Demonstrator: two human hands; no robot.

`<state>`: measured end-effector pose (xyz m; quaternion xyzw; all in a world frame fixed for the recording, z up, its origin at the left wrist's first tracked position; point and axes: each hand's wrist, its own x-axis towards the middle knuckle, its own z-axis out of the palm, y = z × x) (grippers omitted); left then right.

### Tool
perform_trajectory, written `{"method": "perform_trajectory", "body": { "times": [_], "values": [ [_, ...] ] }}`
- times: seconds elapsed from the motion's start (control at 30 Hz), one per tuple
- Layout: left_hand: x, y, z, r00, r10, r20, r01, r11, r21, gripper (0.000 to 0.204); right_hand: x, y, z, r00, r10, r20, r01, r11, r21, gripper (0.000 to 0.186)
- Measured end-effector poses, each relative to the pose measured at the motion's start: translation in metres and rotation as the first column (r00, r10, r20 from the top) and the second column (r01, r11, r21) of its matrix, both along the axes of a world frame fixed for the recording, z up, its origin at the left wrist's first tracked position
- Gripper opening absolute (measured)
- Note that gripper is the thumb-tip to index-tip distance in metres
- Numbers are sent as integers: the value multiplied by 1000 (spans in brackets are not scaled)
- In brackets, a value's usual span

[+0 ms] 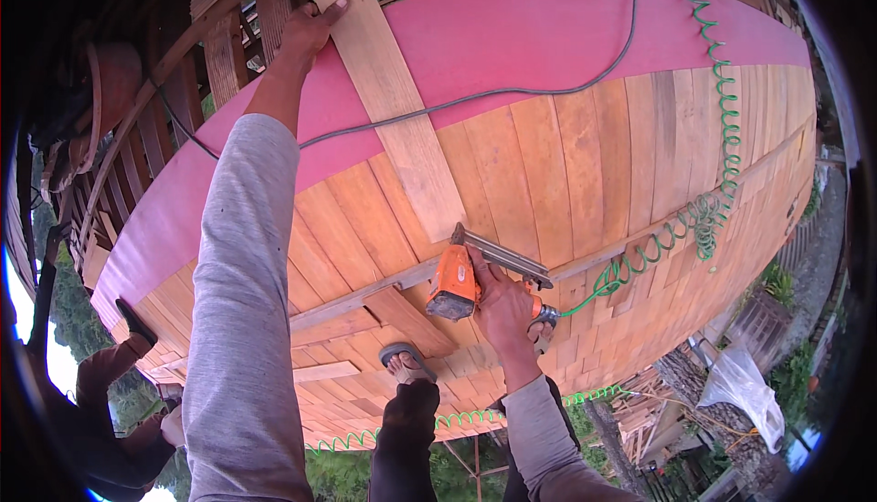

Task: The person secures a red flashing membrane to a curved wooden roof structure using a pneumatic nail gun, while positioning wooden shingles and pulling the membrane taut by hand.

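A long, pale wooden board (375, 63) lies lengthwise over the pink sheet (512, 22), its near end resting on the wooden shingles (566, 173). My left hand (307, 32) grips the board's left edge near its far end, thumb on top and the other fingers partly hidden. In my right hand (505, 306) is an orange nail gun (454, 281), its nose at the near end of the board. A green coiled air hose (630, 266) runs from the tool toward the right.
A dark cable (493, 92) crosses the board and sheet. Below, a batten (356, 297) spans the shingles, with loose shingles (411, 319) near my sandalled foot (402, 365). Another person (114, 392) is at the lower left. Open wooden slats (224, 59) line the far side.
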<state>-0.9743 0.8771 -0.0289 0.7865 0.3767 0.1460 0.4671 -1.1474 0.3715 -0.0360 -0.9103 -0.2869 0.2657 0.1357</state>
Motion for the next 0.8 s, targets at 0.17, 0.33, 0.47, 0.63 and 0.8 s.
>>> {"method": "perform_trajectory", "body": {
  "times": [0.17, 0.33, 0.47, 0.63, 0.8],
  "values": [
    [2, 2, -6, 1000, 1, 31, 0, 1000, -29, 61, -2, 1, -3, 999, -32, 25, 31, 998, 60, 87],
    [6, 5, -11, 1000, -31, 7, 31, 999, -13, 65, -4, 0, -4, 999, -39, 34, 36, 996, 76, 89],
    [7, 13, -18, 1000, -11, -10, 11, 999, 33, 65, -6, 4, -3, 998, -53, 28, 48, 990, 135, 93],
    [5, 6, -16, 998, -39, 54, 39, 999, -14, 65, -7, 0, -1, 998, -20, 52, 12, 986, 167, 94],
    [7, 3, -9, 994, -66, 85, 76, 990, -116, 69, -13, 9, 3, 997, 68, 21, -71, 984, 165, 84]
  ]
}}
